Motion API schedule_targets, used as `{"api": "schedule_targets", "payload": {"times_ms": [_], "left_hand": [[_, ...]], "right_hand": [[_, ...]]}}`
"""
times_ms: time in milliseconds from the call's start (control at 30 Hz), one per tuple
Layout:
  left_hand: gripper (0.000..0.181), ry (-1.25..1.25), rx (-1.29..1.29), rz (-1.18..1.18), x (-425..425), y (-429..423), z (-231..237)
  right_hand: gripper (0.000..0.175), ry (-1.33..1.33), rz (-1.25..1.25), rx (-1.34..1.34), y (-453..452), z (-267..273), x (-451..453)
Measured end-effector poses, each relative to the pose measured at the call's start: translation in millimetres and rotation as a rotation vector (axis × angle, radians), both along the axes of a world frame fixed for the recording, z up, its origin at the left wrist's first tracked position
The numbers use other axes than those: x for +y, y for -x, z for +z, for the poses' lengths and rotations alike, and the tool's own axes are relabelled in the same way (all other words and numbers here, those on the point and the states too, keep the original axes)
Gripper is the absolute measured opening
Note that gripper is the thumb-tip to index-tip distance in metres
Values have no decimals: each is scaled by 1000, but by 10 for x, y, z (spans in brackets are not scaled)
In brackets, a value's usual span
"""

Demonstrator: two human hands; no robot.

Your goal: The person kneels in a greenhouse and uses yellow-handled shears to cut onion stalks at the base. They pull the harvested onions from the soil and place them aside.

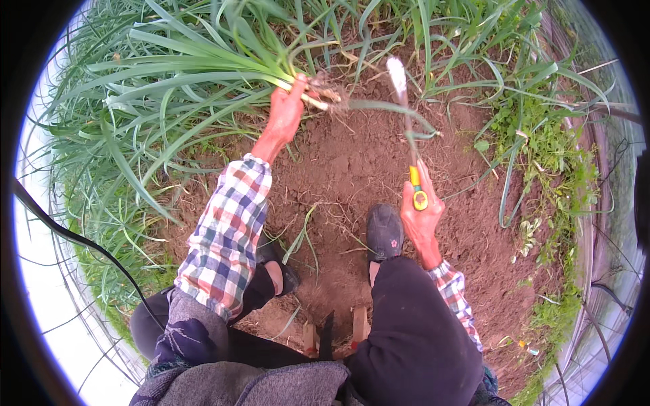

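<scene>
A small bunch of long-leaved green allium plants (213, 68) is gripped near its pale stem bases by my left hand (287, 111). Their roots (332, 96), brown with soil, point to the right, and the leaves fan out to the left. My right hand (424, 213) is closed around the yellow handle (415, 176) of a hand tool with a long metal shaft. The tool's bright tip (397, 73) points away from me and is blurred, so its exact shape is unclear. A thin green leaf (393, 107) crosses the shaft. Bare reddish soil (345, 157) lies between both hands.
Dense standing allium plants (152, 116) fill the left and far side. Low green weeds (543, 147) line the right edge beside plastic sheeting (614, 167). Dark shoes (386, 231) rest on the soil, with wooden legs (360, 325) between my knees. A black cable (86, 241) hangs at left.
</scene>
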State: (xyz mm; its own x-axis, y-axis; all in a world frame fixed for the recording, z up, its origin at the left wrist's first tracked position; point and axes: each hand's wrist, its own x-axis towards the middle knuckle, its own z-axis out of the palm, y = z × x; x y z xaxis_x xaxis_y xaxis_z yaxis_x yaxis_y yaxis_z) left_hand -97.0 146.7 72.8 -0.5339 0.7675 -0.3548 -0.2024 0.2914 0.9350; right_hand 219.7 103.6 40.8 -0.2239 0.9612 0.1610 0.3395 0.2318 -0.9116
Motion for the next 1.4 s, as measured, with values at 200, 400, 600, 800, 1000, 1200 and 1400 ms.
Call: {"api": "schedule_targets", "payload": {"times_ms": [200, 400, 600, 800, 1000, 1200, 1400], "left_hand": [[18, -77, -38, 44, -209, -97, -80], [15, -403, -404, 315, -236, -145, 79], [27, 189, 265, 197, -291, -246, -298], [22, 183, 111, 290, 35, -162, -394], [36, 247, 82, 248, 421, -184, -487], [36, 56, -109, 166, 374, -101, -662], [30, 83, -81, 161, 227, -156, -800]], "right_hand": [[48, 192, 467, -408, 4, -118, -92], [47, 264, 293, -199, 61, -238, -180], [44, 420, 169, -138, 255, -180, -150], [41, 548, 199, -109, 412, -154, 177], [40, 699, 159, -169, 585, 20, 439], [38, 912, 29, -16, 1044, 95, 495], [43, 477, 93, -277, 1144, -214, 361]]}}
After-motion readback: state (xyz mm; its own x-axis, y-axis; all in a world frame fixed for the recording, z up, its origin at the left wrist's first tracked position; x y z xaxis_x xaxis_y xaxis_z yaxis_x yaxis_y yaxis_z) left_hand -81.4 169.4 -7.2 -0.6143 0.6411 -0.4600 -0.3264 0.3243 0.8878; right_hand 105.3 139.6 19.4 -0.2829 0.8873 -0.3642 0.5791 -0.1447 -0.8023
